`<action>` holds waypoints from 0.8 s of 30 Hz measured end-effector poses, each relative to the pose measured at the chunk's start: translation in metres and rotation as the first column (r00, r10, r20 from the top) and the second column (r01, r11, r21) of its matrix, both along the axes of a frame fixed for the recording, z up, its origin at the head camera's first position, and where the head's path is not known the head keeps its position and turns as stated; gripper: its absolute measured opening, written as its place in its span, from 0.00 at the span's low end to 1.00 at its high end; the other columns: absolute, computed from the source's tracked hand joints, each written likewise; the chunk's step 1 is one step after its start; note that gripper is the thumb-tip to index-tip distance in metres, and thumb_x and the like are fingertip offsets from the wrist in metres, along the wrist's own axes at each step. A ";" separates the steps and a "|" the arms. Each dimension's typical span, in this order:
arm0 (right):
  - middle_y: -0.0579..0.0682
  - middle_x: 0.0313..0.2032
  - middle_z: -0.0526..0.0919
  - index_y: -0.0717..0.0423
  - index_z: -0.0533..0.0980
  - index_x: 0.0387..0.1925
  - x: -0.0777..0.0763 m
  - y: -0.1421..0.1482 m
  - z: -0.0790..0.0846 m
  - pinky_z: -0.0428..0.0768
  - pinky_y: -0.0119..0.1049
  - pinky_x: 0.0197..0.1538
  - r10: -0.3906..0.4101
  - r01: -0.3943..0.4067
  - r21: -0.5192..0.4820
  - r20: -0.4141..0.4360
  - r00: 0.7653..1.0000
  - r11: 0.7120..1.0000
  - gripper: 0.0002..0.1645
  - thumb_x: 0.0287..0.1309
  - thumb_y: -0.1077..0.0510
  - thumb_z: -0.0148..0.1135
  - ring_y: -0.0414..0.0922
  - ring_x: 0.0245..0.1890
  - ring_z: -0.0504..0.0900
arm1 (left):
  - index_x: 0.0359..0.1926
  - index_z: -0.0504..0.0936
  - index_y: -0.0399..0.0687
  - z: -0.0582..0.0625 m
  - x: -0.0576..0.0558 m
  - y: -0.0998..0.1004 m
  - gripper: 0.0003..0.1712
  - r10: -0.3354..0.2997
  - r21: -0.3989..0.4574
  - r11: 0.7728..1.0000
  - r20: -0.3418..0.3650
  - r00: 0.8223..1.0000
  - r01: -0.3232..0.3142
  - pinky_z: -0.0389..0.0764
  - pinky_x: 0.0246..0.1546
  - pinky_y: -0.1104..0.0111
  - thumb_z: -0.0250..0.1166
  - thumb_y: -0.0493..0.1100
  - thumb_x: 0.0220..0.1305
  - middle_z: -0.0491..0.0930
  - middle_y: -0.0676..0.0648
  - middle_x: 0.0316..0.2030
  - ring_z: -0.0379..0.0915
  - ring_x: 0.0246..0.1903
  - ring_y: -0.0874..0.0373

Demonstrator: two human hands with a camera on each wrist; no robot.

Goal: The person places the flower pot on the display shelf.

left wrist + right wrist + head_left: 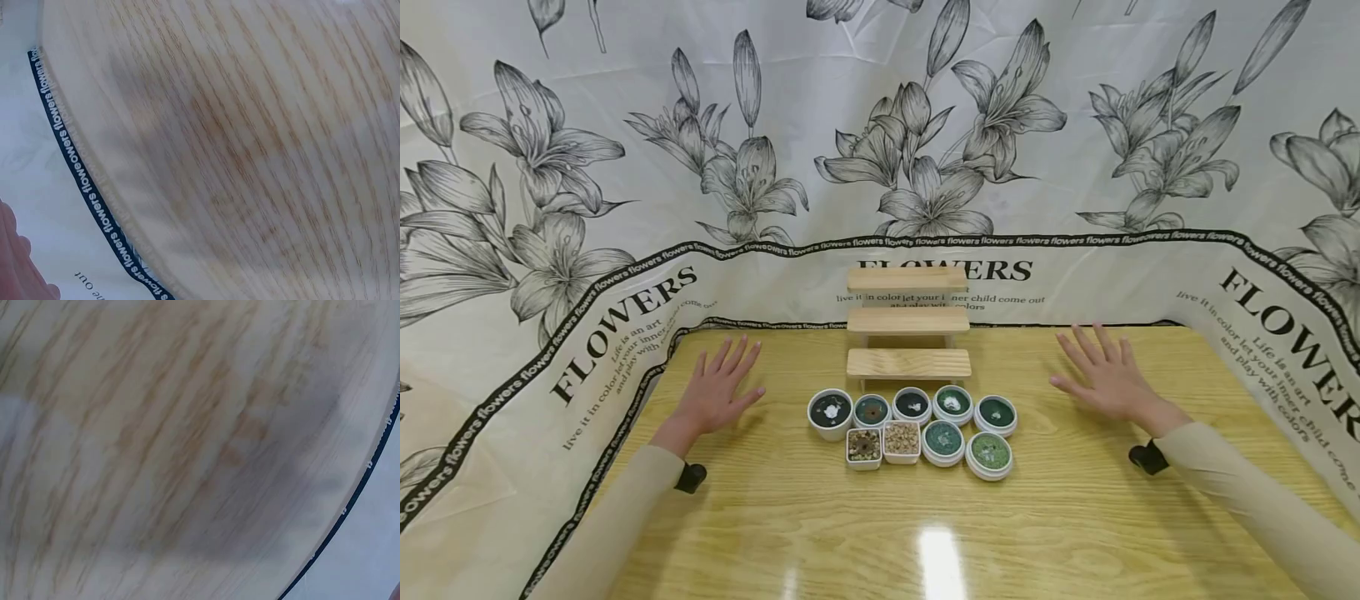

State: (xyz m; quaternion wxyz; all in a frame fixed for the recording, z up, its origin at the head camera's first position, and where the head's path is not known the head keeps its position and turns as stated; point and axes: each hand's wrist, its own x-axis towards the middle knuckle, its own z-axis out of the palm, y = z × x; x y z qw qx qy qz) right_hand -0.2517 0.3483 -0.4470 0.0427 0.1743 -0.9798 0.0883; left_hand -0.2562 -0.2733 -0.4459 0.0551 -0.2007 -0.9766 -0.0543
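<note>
You are holding both hands wide, with nothing in either: your left hand [718,395] is spreading its fingers and thumb at the left of the table [760,533], and your right hand [1108,385] is doing the same at the right. Whether the palms are touching the wood, you cannot tell from here.

Between your hands, well apart from both, nine small pots are standing in a close cluster. A deeper round white tub with dark fill [831,432] is sitting at the left end; six shallow round white pots with green or dark fill [943,458] are making up most of the rest, and two square white pots with gravelly fill [902,458] are sitting in the front row. Just behind the cluster, a three-tier pale wooden step stand [908,363] is standing upright.

The pots are looking light, stiff and rather smooth, so you are probably dealing with walls that could slip under dry fingertips. Favour a gentle pinch on opposite outer sides below the rim, keeping each one level, since the gravelly fill may be loose. Neighbours are crowding one another, so a careless thumb could be nudging the next pot. The stand is looking rigid but slim; its plank ends are offering the surest hold.
</note>
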 end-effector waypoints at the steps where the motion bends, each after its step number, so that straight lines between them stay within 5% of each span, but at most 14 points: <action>1: 0.60 0.75 0.36 0.47 0.39 0.76 0.000 -0.002 0.001 0.27 0.72 0.66 -0.002 0.002 0.002 0.005 1.000 1.000 0.48 0.66 0.35 0.45 0.60 0.73 0.22 | 0.77 0.40 0.57 0.000 0.000 0.000 0.44 0.001 0.000 1.000 0.001 1.000 -0.001 0.32 0.70 0.38 0.47 0.64 0.69 0.40 0.42 0.76 0.33 0.74 0.39; 24: 0.61 0.75 0.38 0.48 0.40 0.76 -0.004 -0.023 0.004 0.30 0.73 0.66 0.010 -0.008 -0.046 0.042 0.999 0.999 0.47 0.67 0.35 0.45 0.65 0.73 0.29 | 0.76 0.45 0.51 -0.002 0.011 0.007 0.43 -0.016 0.040 0.999 0.015 1.000 0.016 0.36 0.70 0.36 0.50 0.62 0.69 0.42 0.42 0.76 0.35 0.74 0.39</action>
